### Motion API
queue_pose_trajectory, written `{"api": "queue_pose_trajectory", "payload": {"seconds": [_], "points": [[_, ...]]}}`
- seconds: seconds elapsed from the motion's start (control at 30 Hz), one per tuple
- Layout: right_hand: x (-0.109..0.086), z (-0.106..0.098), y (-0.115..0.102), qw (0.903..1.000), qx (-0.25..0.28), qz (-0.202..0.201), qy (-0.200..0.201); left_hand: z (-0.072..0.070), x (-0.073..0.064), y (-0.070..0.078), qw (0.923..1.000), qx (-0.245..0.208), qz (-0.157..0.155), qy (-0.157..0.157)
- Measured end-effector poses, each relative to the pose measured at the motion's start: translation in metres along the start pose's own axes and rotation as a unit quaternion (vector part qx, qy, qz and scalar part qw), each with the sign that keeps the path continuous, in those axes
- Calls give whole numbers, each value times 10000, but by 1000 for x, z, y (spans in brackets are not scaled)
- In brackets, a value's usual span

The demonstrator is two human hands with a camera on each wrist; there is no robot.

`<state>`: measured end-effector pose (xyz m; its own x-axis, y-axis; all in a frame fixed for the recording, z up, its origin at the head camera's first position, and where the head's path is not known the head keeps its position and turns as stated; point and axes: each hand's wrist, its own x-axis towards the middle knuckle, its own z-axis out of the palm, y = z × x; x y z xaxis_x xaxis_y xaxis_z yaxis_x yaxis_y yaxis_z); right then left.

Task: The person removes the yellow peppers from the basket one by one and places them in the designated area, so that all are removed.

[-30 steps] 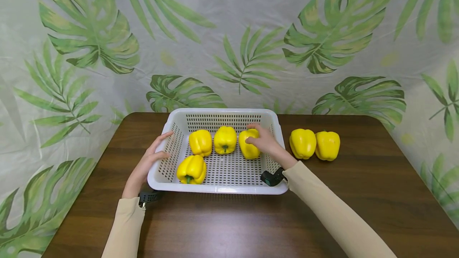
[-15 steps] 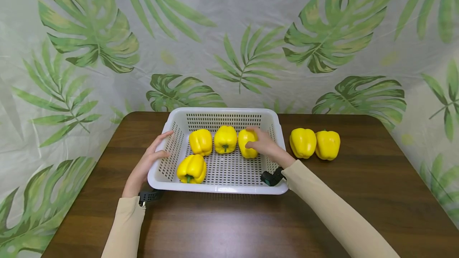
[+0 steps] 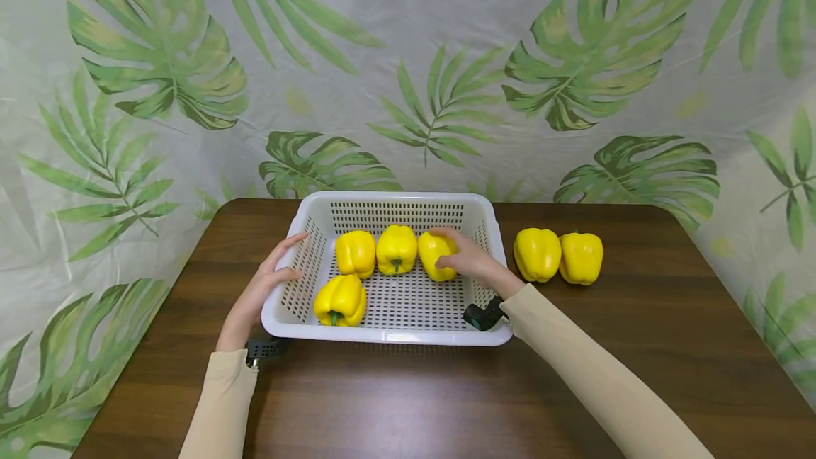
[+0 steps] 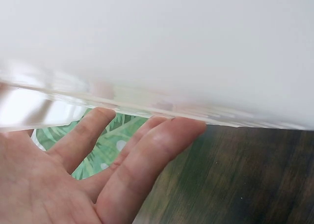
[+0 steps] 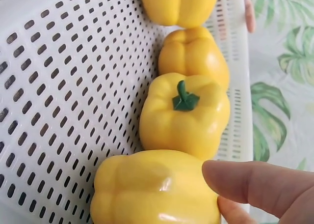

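A white perforated plastic basket (image 3: 389, 336) stands on the table with several yellow bell peppers inside. My right hand (image 3: 468, 255) holds the rightmost pepper (image 3: 436, 258), thumb on its near side and fingers toward the back. This pepper touches a neighbour, a pepper with a green stem (image 5: 185, 116), in the right wrist view. Farther left are another back-row pepper (image 3: 355, 253) and one near the front (image 3: 341, 301). My left hand (image 3: 260, 290) grips the basket's left rim, with thumb and index finger over it; other fingers (image 4: 147, 165) touch it from beneath.
Two more yellow bell peppers, one at the left (image 3: 537, 255) and one at the right (image 3: 581, 258), stand side by side on the dark wooden table (image 3: 650, 346), right of the basket. A leaf-patterned cloth (image 3: 446, 34) hangs behind the table.
My right hand has slid its pepper left inside the basket, against the stemmed pepper, which has shifted slightly left too. The left hand and basket stay put.
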<state>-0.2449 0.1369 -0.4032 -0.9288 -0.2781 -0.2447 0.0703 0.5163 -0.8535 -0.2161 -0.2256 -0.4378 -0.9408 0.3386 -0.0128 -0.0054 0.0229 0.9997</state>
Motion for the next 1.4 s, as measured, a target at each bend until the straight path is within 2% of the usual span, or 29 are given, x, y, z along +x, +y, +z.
{"api": "queue_pose_trajectory", "payload": {"seconds": [0.33,0.47,0.7,0.9,1.2,1.4], "points": [[-3,1,-3,9995,-11,-13,306,1,-2,0,10000,-14,-59,-1],[-2,1,-3,9998,-102,9,175,2,-2,1,10000,22,-68,8],[-1,2,-2,9994,152,-20,-323,2,-2,3,9999,99,-92,70],[-1,2,-2,9992,330,3,-221,2,-2,2,9999,95,-101,50],[-2,4,-5,9994,-224,-168,183,1,-2,1,9999,83,-108,52],[-1,3,-12,9983,-531,-244,-31,1,-1,2,9999,41,-97,53]]}}
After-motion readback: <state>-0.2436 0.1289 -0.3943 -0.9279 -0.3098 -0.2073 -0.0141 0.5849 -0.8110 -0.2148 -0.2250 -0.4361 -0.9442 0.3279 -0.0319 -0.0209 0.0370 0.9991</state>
